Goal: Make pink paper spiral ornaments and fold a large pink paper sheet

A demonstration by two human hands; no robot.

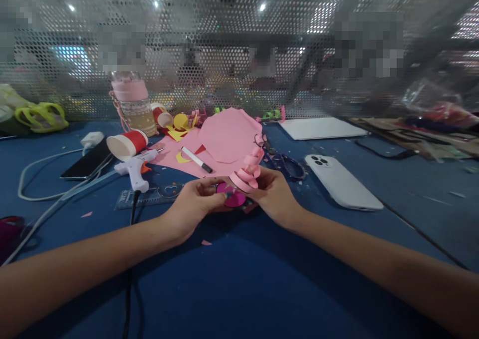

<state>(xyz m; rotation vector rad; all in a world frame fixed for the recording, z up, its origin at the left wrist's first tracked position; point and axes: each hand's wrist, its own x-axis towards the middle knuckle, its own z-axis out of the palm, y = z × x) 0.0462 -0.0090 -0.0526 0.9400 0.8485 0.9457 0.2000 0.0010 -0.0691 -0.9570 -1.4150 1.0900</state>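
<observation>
Paper craft piece (241,181): a light pink curled paper strip standing up from a darker magenta disc; held low over the blue table (239,279), between the two hands.
Left hand (194,201): just left of the craft piece; fingers curled in narrow, thumb and fingertips (217,183) pinching the left edge of the magenta disc.
Right hand (273,194): just right of the craft piece; fingers closed around the base of the pink curl, thumb side touching it, the curl rising above the knuckles.
Pink paper sheet (228,134): behind the craft piece, lying flat, cut to a many-sided outline.
Marker (197,160): on the pink paper, behind and left of the craft piece.
Glue gun (136,171): white, left of the craft piece, beside a clear ruler (149,196).
Paper cup (127,144): red and white, on its side, behind the glue gun.
White phone (342,181): right of the craft piece, camera side up.
Scissors (284,162): between the craft piece and the white phone.
Writing: the ruler carries markings too small to read; no brand or label can be made out elsewhere.
</observation>
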